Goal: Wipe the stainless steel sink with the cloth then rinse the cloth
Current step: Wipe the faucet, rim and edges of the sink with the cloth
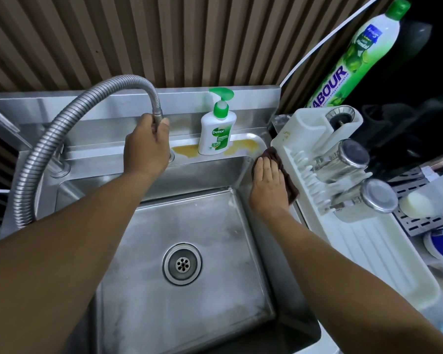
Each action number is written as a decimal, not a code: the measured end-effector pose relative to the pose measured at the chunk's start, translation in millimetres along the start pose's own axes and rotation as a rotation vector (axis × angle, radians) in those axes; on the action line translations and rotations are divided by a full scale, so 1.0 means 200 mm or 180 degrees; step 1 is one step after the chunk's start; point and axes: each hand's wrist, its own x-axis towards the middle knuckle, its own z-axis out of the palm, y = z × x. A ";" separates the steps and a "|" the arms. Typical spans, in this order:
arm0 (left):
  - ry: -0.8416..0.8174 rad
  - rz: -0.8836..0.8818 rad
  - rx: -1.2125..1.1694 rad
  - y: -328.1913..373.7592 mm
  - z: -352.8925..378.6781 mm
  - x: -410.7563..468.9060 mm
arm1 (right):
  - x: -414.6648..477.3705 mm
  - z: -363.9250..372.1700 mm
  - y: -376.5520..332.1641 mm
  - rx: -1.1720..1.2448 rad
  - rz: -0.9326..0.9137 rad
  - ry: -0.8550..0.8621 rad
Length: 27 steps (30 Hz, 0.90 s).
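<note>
The stainless steel sink (164, 175) fills the middle of the view, with a round drain (182, 263) in its basin. My right hand (267, 183) lies flat on a dark brown cloth (287, 175), pressing it onto the sink's right rim beside the white rack. My left hand (147, 146) is closed around the tip of the flexible metal faucet hose (44, 146) above the back ledge. No water is visible running. A yellowish stain (243, 145) spreads along the back ledge around the soap bottle.
A white and green Dettol pump bottle (216, 131) stands on the back ledge. A white dish rack (343, 208) with two upturned steel cups (348, 159) sits right of the sink. A tall green dish liquid bottle (353, 57) stands behind it. Ribbed wall behind.
</note>
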 end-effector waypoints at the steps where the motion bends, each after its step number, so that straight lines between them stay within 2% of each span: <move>1: -0.0029 -0.0019 -0.0018 -0.01 0.00 0.00 | -0.06 0.02 0.02 0.0010 -0.0021 0.0082; 3: -0.0100 -0.0091 -0.0040 -0.02 0.01 0.00 | -0.20 0.09 0.08 0.0008 0.0008 0.0310; 8: -0.0072 -0.0134 0.0096 -0.03 0.04 0.00 | -0.57 0.19 0.19 -0.0172 0.0121 0.0475; 13: -0.0076 -0.0214 0.0196 -0.03 0.05 0.00 | -0.80 0.22 0.24 -0.0251 0.0223 0.0451; 17: -0.0113 -0.0214 0.0322 -0.03 0.06 0.01 | -0.59 0.20 0.17 -0.0262 0.0293 0.0455; 24: -0.0124 -0.0193 0.0408 -0.03 0.06 -0.03 | 0.00 0.05 0.05 -0.0130 -0.0035 0.0006; 27: -0.0152 -0.0141 0.0443 -0.01 0.06 -0.03 | 0.02 0.00 0.06 -0.0051 -0.0179 -0.0079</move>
